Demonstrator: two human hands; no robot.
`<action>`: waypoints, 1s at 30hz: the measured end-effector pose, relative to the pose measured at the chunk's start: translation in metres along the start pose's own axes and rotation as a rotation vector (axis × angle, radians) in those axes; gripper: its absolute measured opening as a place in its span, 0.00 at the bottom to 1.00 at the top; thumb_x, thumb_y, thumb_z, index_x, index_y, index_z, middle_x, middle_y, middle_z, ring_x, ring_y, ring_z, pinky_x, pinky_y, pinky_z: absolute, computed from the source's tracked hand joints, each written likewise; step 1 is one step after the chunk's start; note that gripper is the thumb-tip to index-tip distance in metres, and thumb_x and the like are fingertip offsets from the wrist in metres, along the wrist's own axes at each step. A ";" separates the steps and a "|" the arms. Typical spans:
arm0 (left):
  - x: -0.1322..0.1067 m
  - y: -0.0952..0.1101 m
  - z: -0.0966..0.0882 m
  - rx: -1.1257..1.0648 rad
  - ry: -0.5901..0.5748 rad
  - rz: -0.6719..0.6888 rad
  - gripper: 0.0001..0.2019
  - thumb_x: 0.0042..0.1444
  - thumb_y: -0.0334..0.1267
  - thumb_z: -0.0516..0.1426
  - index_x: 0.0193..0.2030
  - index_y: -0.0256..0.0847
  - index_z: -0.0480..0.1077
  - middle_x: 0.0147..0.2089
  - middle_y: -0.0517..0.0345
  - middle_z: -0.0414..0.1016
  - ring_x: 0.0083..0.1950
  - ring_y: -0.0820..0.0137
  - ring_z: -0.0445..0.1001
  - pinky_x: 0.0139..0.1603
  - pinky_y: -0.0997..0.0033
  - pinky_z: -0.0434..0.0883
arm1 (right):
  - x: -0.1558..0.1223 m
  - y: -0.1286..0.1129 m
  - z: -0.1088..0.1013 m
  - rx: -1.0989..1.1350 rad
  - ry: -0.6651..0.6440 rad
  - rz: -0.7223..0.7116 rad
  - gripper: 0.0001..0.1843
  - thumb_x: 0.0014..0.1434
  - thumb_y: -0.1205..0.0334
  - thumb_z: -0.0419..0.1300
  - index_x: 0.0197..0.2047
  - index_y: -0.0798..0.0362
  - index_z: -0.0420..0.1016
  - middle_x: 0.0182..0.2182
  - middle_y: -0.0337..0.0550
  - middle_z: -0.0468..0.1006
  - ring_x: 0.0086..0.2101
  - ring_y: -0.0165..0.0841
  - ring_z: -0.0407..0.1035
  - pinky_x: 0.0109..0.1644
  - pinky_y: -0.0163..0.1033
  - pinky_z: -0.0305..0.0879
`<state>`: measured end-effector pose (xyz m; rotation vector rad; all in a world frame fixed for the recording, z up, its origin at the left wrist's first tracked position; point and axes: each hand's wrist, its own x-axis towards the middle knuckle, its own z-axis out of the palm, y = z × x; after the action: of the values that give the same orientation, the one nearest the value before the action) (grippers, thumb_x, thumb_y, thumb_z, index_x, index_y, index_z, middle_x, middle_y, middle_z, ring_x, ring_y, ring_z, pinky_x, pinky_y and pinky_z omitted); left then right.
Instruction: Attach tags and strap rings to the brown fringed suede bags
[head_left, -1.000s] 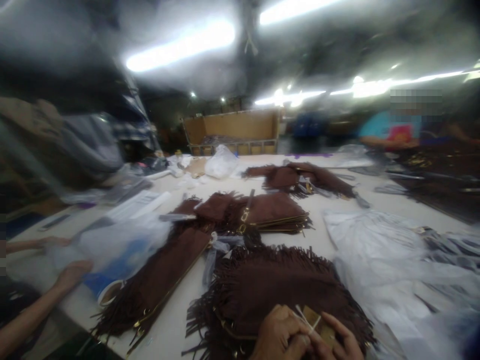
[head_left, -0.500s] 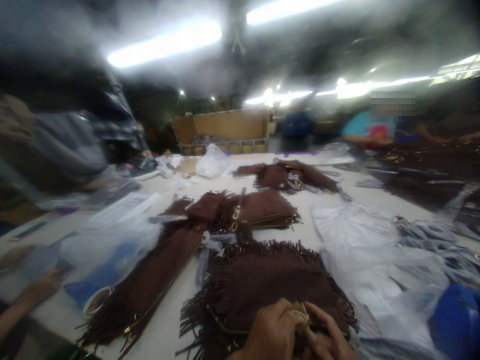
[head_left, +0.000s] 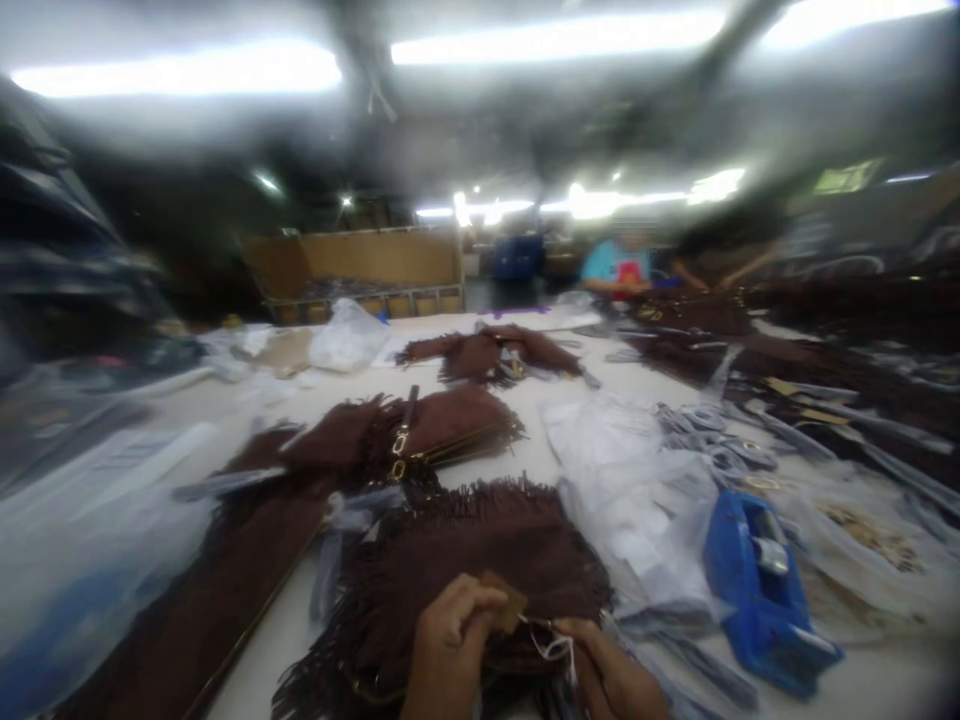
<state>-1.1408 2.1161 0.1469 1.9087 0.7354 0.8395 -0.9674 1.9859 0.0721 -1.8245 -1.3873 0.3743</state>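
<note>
A brown fringed suede bag (head_left: 465, 560) lies on the white table (head_left: 525, 455) right in front of me. My left hand (head_left: 450, 650) is closed, pinching a small tan tag (head_left: 506, 600) above the bag's near edge. My right hand (head_left: 619, 675) is closed beside it, pinching a thin white string (head_left: 559, 645) that runs toward the tag. Both hands sit at the bottom edge of the head view, partly cut off.
More brown fringed bags (head_left: 420, 430) lie further back and to the left. Clear plastic bags (head_left: 622, 480) are heaped to the right, beside a blue tape dispenser (head_left: 765, 585). Other people (head_left: 622, 265) work at the far side. A cardboard box (head_left: 360, 270) stands behind.
The view has swung to the right, bringing the blue tape dispenser into sight. My hands have lifted the tan tag a little off the bag, and the string now shows between them.
</note>
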 end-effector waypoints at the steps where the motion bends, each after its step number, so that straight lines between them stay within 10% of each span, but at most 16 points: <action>1: 0.000 0.002 -0.002 -0.046 0.040 -0.086 0.10 0.63 0.39 0.55 0.36 0.41 0.76 0.34 0.57 0.75 0.38 0.68 0.74 0.39 0.75 0.69 | -0.007 0.003 0.000 -0.038 -0.025 -0.041 0.18 0.66 0.58 0.48 0.49 0.46 0.78 0.41 0.44 0.83 0.39 0.38 0.79 0.41 0.38 0.75; 5: -0.002 0.017 -0.012 -0.076 0.124 -0.154 0.07 0.63 0.39 0.56 0.39 0.41 0.74 0.39 0.59 0.75 0.43 0.68 0.73 0.44 0.73 0.68 | -0.026 0.001 -0.012 -0.122 -0.093 -0.095 0.19 0.65 0.64 0.50 0.53 0.44 0.77 0.44 0.43 0.81 0.39 0.39 0.78 0.42 0.39 0.75; 12: 0.006 0.075 -0.003 -0.064 -0.060 0.235 0.07 0.64 0.30 0.54 0.42 0.43 0.72 0.38 0.59 0.71 0.39 0.73 0.72 0.40 0.76 0.68 | 0.006 -0.075 -0.059 0.276 0.083 0.041 0.23 0.63 0.54 0.57 0.61 0.47 0.69 0.52 0.47 0.76 0.48 0.40 0.73 0.52 0.41 0.70; 16: 0.019 0.085 0.011 -0.132 -0.123 0.238 0.07 0.64 0.31 0.53 0.42 0.42 0.72 0.38 0.58 0.71 0.39 0.72 0.72 0.40 0.75 0.69 | 0.021 -0.092 -0.073 0.545 -0.095 0.056 0.19 0.68 0.52 0.48 0.43 0.52 0.77 0.31 0.41 0.79 0.30 0.33 0.72 0.38 0.36 0.70; 22: 0.008 0.057 0.023 -0.181 -0.193 -0.007 0.05 0.63 0.37 0.56 0.40 0.41 0.73 0.37 0.58 0.73 0.39 0.70 0.72 0.40 0.74 0.69 | -0.032 -0.037 -0.074 0.271 0.045 0.243 0.19 0.67 0.57 0.52 0.60 0.47 0.69 0.42 0.43 0.79 0.34 0.32 0.74 0.41 0.35 0.71; 26: -0.009 0.037 0.049 -0.487 -0.299 -0.404 0.12 0.56 0.44 0.62 0.39 0.38 0.74 0.34 0.55 0.76 0.34 0.69 0.73 0.35 0.72 0.71 | -0.069 -0.012 -0.044 0.056 0.107 -0.030 0.31 0.63 0.66 0.53 0.69 0.49 0.56 0.59 0.53 0.71 0.50 0.37 0.73 0.49 0.36 0.73; 30: -0.011 0.022 0.074 -0.738 -0.348 -0.681 0.18 0.44 0.46 0.70 0.36 0.34 0.75 0.30 0.54 0.76 0.27 0.71 0.72 0.30 0.72 0.69 | -0.076 -0.003 -0.021 -0.174 0.299 -0.219 0.24 0.63 0.72 0.54 0.61 0.49 0.69 0.49 0.52 0.79 0.48 0.37 0.75 0.46 0.33 0.75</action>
<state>-1.0854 2.0626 0.1367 0.9955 0.6669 0.2635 -0.9829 1.9084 0.0713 -1.7565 -1.4215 -0.1315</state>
